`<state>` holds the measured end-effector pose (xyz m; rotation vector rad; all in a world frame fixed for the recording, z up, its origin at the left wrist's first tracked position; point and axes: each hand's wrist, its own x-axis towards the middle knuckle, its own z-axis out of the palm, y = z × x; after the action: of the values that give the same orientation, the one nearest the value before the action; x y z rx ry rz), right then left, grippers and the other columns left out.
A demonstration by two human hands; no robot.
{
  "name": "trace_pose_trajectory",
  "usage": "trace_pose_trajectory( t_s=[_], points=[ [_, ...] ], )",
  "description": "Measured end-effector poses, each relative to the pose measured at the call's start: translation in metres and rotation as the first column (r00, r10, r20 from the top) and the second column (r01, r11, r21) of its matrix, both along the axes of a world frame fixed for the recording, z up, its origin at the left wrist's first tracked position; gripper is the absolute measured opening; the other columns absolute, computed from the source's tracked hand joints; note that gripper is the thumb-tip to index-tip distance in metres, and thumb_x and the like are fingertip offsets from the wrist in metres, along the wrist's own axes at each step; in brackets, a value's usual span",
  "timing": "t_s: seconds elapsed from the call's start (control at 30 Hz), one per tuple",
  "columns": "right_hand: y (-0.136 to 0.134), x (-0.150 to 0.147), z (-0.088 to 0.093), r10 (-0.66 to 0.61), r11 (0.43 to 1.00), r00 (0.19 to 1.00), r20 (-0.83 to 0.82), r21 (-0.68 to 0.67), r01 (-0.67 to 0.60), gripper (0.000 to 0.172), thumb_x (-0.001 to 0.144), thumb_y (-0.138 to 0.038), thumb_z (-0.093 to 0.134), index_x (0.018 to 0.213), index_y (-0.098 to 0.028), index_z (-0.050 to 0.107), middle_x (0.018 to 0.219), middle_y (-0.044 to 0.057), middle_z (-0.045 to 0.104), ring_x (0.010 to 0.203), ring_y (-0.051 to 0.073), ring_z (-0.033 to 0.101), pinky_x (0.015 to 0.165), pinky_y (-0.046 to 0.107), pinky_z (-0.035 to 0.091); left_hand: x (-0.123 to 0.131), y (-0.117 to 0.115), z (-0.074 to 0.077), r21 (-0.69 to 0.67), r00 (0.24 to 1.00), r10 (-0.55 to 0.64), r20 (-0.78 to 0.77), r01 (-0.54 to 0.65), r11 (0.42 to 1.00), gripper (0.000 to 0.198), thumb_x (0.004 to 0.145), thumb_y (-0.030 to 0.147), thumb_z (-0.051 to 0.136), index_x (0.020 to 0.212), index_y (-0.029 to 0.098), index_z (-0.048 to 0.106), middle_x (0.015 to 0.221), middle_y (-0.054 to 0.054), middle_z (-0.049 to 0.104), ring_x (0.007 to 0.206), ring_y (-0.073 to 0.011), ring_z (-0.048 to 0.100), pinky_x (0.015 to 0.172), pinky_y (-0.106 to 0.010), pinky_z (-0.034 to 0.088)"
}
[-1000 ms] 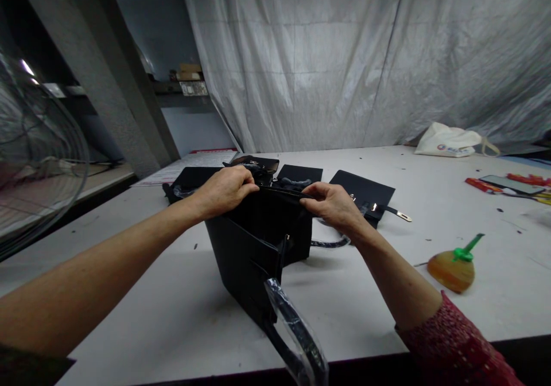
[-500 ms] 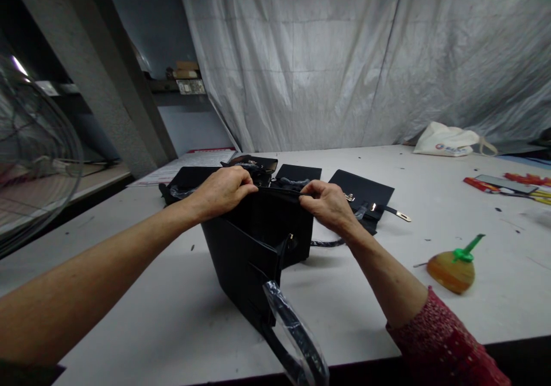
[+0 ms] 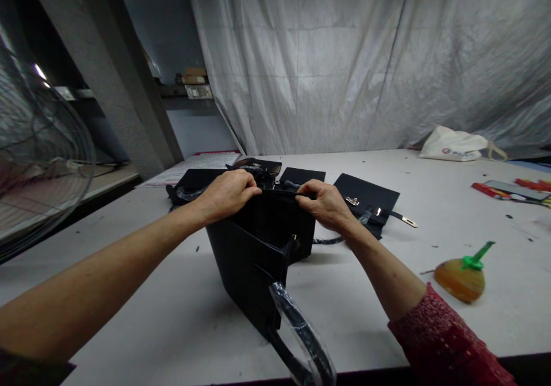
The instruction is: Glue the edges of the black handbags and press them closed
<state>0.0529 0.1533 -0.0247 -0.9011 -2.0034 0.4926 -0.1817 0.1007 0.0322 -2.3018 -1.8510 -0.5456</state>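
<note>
A black handbag [image 3: 245, 265] stands on the white table with its mouth facing up and its dark inside partly showing. My left hand [image 3: 230, 192] pinches the far top edge of the bag between thumb and fingers. On the same edge, a short way to the right, my right hand [image 3: 321, 201] has a similar pinch. A handle [image 3: 303, 328] wrapped in clear plastic hangs down on the near side, toward the table's front edge. Inside the right end of the bag a small gold fitting [image 3: 294, 238] shows.
Several more black bags lie behind, one with a silver clasp and a gold-tipped strap [image 3: 407, 220]. At right sit a glue bottle [image 3: 460, 280] with green spout, a red-edged packet [image 3: 495, 191] and a white cloth bag [image 3: 451, 144]. A fan [image 3: 47, 145] stands at left.
The whole view has shifted slightly, so things appear a little further right and lower. My right hand is slightly closer to my left along the edge; both still grip the handbag.
</note>
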Motion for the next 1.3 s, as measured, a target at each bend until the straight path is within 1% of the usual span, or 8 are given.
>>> trace_pose_trajectory(
  t_s=[0.2,0.37,0.47,0.63,0.8,0.97,1.1,1.3],
  points=[
    [0.002,-0.005,0.003,-0.049,0.995,0.995,0.085,0.086,0.042,0.006,0.076,-0.018,0.059,0.071,-0.017,0.061,0.073,0.0,0.061,0.068,0.012,0.052,0.065,0.025,0.037,-0.003,0.003,-0.004,0.018,1.0,0.003,-0.007,-0.003,1.0,0.026,0.087,0.04,0.054,0.08,0.019,0.068,0.088,-0.005,0.068,0.082,-0.0207,0.061,0.072,-0.032,0.039],
    [0.003,-0.006,0.007,0.064,0.992,0.987,0.15,0.096,-0.079,0.013,0.083,-0.027,0.063,0.092,-0.02,0.07,0.089,0.001,0.064,0.08,0.014,0.056,0.074,0.026,0.04,-0.002,0.003,-0.003,0.021,1.0,0.012,-0.005,-0.011,1.0,0.025,0.086,0.039,0.054,0.078,0.02,0.068,0.085,-0.005,0.069,0.082,-0.022,0.061,0.07,-0.032,0.039],
    [0.005,-0.01,0.01,0.089,0.984,0.976,0.2,0.131,-0.117,0.011,0.084,-0.025,0.063,0.085,-0.02,0.073,0.087,0.001,0.061,0.079,0.013,0.056,0.071,0.025,0.04,-0.001,0.003,-0.002,0.02,1.0,-0.005,0.011,0.005,1.0,0.023,0.086,0.038,0.056,0.078,0.02,0.068,0.084,-0.005,0.07,0.081,-0.0214,0.062,0.07,-0.031,0.039],
    [0.014,-0.018,0.014,-0.006,0.99,0.97,0.242,0.135,-0.028,0.006,0.079,-0.02,0.066,0.075,-0.019,0.07,0.082,0.001,0.062,0.074,0.013,0.055,0.067,0.025,0.039,-0.003,0.002,-0.003,0.024,1.0,-0.001,0.023,0.001,1.0,0.019,0.084,0.035,0.059,0.078,0.02,0.068,0.085,-0.004,0.069,0.08,-0.0201,0.062,0.071,-0.031,0.04],
    [0.014,-0.029,0.022,0.004,0.989,0.948,0.318,0.138,-0.05,0.014,0.082,-0.03,0.065,0.093,-0.026,0.074,0.093,0.001,0.068,0.082,0.015,0.06,0.069,0.025,0.04,-0.002,0.003,-0.003,0.024,0.999,0.027,0.024,-0.028,0.999,0.018,0.083,0.035,0.06,0.078,0.02,0.068,0.085,-0.004,0.069,0.08,-0.0207,0.062,0.071,-0.032,0.041],
    [0.005,-0.045,0.037,-0.109,0.966,0.864,0.491,0.257,-0.024,0.017,0.085,-0.032,0.06,0.087,-0.023,0.074,0.095,0.004,0.07,0.084,0.018,0.062,0.066,0.028,0.037,0.003,0.004,-0.001,0.032,0.999,0.04,0.014,-0.04,0.999,0.017,0.083,0.033,0.06,0.078,0.019,0.068,0.087,-0.005,0.07,0.081,-0.0207,0.062,0.071,-0.031,0.041],
    [0.004,-0.051,0.037,-0.189,0.94,0.829,0.526,0.342,-0.002,0.017,0.083,-0.025,0.057,0.081,-0.018,0.072,0.092,0.009,0.071,0.09,0.022,0.062,0.071,0.03,0.039,0.001,0.002,0.0,0.011,0.998,0.057,0.028,-0.057,0.998,0.017,0.081,0.033,0.061,0.076,0.019,0.069,0.082,-0.005,0.07,0.077,-0.0197,0.062,0.068,-0.031,0.04],
    [0.004,-0.048,0.035,-0.15,0.953,0.841,0.52,0.301,-0.016,0.016,0.083,-0.028,0.058,0.083,-0.02,0.073,0.093,0.007,0.072,0.086,0.021,0.062,0.068,0.029,0.038,-0.01,-0.004,0.0,-0.014,0.991,0.127,0.031,-0.127,0.992,0.02,0.081,0.037,0.059,0.075,0.021,0.07,0.078,-0.004,0.07,0.075,-0.0198,0.062,0.064,-0.03,0.039]
  ],
)
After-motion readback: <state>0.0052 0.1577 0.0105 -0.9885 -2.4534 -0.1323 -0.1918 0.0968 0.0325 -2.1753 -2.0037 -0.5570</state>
